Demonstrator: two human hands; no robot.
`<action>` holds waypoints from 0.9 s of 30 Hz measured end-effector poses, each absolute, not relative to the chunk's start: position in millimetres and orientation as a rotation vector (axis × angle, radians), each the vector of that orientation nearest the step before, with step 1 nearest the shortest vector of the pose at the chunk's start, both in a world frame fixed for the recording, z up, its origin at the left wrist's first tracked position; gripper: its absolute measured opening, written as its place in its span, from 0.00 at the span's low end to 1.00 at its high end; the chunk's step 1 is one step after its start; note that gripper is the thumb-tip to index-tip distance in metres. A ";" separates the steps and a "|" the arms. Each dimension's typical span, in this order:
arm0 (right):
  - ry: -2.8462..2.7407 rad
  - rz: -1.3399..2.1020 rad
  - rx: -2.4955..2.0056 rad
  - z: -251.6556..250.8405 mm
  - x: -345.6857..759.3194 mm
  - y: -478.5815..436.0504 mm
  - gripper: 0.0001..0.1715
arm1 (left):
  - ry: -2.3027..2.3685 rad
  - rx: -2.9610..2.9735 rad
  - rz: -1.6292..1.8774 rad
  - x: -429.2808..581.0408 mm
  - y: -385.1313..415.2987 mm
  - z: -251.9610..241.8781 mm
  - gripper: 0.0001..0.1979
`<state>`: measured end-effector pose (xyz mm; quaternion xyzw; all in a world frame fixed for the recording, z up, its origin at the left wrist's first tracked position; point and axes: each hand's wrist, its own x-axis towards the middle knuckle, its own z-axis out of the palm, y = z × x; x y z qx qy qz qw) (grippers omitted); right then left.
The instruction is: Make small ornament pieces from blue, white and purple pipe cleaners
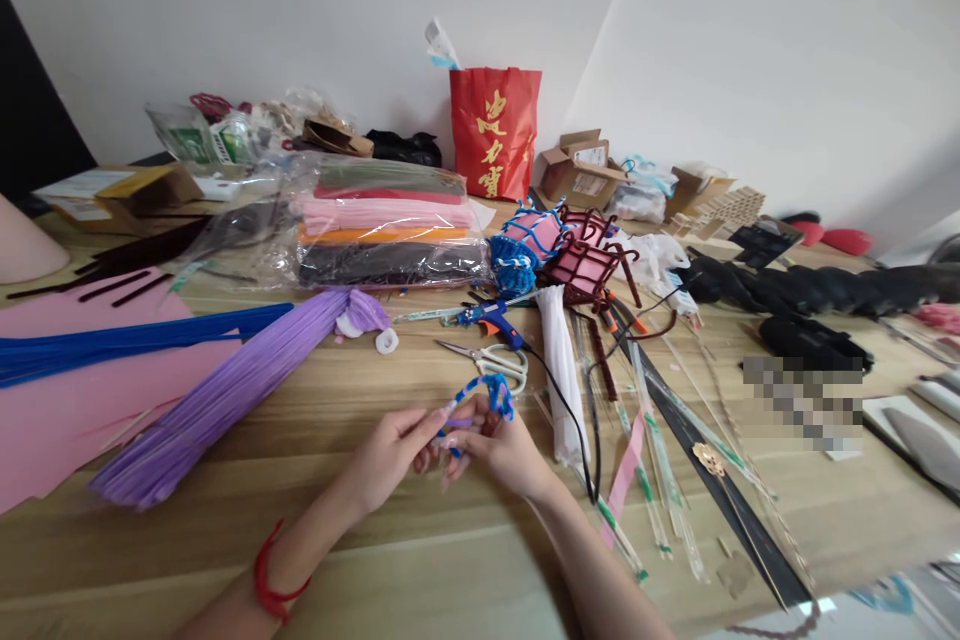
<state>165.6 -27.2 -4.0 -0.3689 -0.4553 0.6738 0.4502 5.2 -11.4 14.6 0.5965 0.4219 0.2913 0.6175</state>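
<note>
My left hand and my right hand meet above the near middle of the wooden table. Between them is a bent pipe cleaner piece, twisted in blue with pale lilac stretches. My left thumb and fingers pinch its left side, while the fingers of my right hand close on its lower part; the blue end curls over that hand. Just beyond my hands lie scissors with pale handles and a blue glue gun. A bundle of white pipe cleaners stretches along the right of my right hand.
Purple pipe cleaners and blue ones lie left, partly over pink sheets. Behind are bagged pipe cleaners, pink shapes in brown netting and a red bag. A black cord and glue sticks lie right.
</note>
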 end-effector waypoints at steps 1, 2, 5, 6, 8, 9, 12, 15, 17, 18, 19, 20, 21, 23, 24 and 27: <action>-1.127 1.665 -0.912 -5.0 165.6 -27.3 0.21 | 0.994 1.452 0.661 3.6 -10.8 14.8 0.19; -1.126 1.662 -0.917 -6.2 165.5 -27.5 0.22 | 1.023 1.546 0.661 1.9 -10.3 15.2 0.19; -1.123 1.650 -0.958 -10.2 164.4 -27.4 0.21 | 1.108 1.812 0.697 -2.2 -9.7 16.1 0.19; -1.129 1.650 -0.972 -11.4 164.1 -27.2 0.20 | 1.122 1.872 0.704 -2.8 -9.8 16.2 0.18; -1.144 1.648 -0.991 -12.8 163.5 -26.5 0.19 | 1.135 1.948 0.694 -3.1 -10.2 15.6 0.17; -1.147 1.643 -0.995 -12.8 163.3 -26.1 0.19 | 1.140 1.972 0.684 -2.9 -10.4 15.0 0.17; -1.136 1.643 -1.010 -10.3 163.3 -25.0 0.21 | 1.123 2.006 0.667 -1.6 -10.6 12.4 0.18; -1.112 1.712 -1.018 -6.8 164.8 -24.5 0.22 | 1.073 1.968 0.693 0.7 -11.0 10.0 0.18; -1.114 1.743 -1.002 -4.9 166.1 -24.7 0.23 | 1.056 1.912 0.721 2.9 -11.6 9.5 0.17; -1.118 1.742 -0.989 -4.1 166.5 -25.0 0.23 | 1.053 1.876 0.734 4.0 -12.0 9.7 0.17; -1.125 1.733 -0.976 -3.4 166.7 -25.4 0.23 | 1.052 1.837 0.743 5.1 -12.4 10.2 0.17; -1.129 1.717 -0.964 -2.6 166.5 -25.8 0.23 | 1.053 1.795 0.751 6.1 -12.7 10.7 0.17; -1.129 1.698 -0.955 -1.6 166.0 -26.5 0.22 | 1.053 1.753 0.758 7.0 -13.0 11.2 0.17; -1.128 1.655 -0.936 1.1 164.4 -28.2 0.21 | 1.043 1.673 0.778 8.4 -13.4 11.2 0.16; -1.136 1.632 -0.926 2.8 163.5 -29.2 0.19 | 1.037 1.636 0.791 8.9 -13.4 10.6 0.16; -1.205 1.546 -0.896 8.2 161.9 -32.6 0.14 | 1.044 1.538 0.819 10.5 -13.1 6.4 0.16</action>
